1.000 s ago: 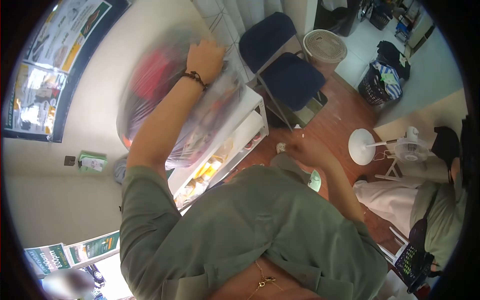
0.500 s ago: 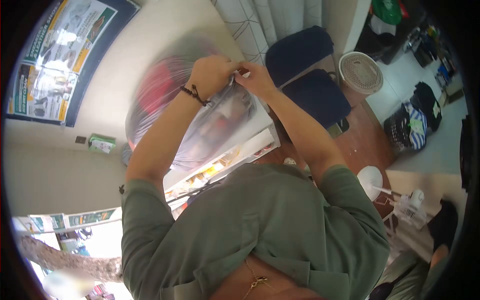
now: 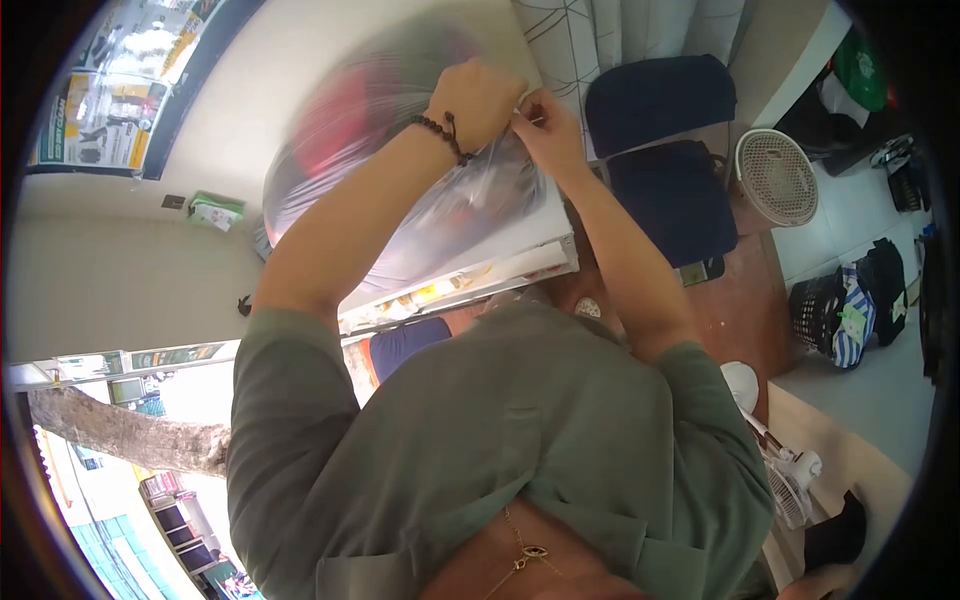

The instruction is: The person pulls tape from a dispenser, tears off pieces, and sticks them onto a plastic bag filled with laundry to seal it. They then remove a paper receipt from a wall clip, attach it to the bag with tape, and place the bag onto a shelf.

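A large see-through plastic bag [image 3: 330,150], bulging with red, dark and pale soft items, lies on a white counter [image 3: 555,215]. At its gathered end my left hand [image 3: 478,100], with a dark beaded bracelet on the wrist, is closed on the plastic, knuckles up. My right hand [image 3: 552,135] meets it from the right, thumb and forefinger pinched close to the left fingertips. A thin pale strip shows between the right fingers. The gathered plastic under both hands is partly hidden.
A dark blue chair [image 3: 670,190] stands to the right, beside a beige lidded bin [image 3: 778,178]. Farther right is a black basket [image 3: 815,315] with a striped cloth. A white fan [image 3: 795,480] is at the lower right. Lit goods fill the shelf [image 3: 430,295] under the counter.
The whole view has shifted, so the hands and bag appear farther right and higher. The right fingers are more curled. Both hands stay together at the bag's gathered end.
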The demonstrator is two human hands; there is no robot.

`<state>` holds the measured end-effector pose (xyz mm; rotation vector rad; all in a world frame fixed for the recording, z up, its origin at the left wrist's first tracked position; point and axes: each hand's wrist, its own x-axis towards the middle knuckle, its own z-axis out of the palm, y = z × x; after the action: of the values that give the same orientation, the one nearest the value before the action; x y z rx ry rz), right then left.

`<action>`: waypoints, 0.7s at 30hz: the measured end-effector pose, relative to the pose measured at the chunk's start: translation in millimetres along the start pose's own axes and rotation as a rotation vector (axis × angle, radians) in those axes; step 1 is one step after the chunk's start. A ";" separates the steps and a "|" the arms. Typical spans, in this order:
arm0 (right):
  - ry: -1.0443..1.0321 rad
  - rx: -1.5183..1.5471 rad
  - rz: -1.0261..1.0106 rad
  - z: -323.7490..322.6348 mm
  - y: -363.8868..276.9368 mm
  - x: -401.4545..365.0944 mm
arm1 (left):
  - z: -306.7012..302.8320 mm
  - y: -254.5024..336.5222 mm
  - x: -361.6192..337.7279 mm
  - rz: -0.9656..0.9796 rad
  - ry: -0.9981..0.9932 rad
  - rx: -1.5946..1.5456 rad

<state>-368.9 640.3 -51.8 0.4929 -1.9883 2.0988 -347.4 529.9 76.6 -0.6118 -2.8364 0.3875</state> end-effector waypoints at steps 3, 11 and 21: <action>0.032 -0.108 -0.230 -12.0 1.5 -20.5 | 2.9 -4.1 0.6 0.021 0.038 0.013; -0.096 -0.594 -0.152 17.1 23.6 -12.5 | -1.4 9.3 -11.7 0.015 0.111 0.139; 0.163 0.089 -0.108 14.5 27.5 -17.1 | 8.2 5.6 1.5 -0.046 -0.005 0.105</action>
<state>-362.1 625.4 -83.2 0.4194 -1.7461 2.0963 -348.8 533.8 67.4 -0.5241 -2.8079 0.5260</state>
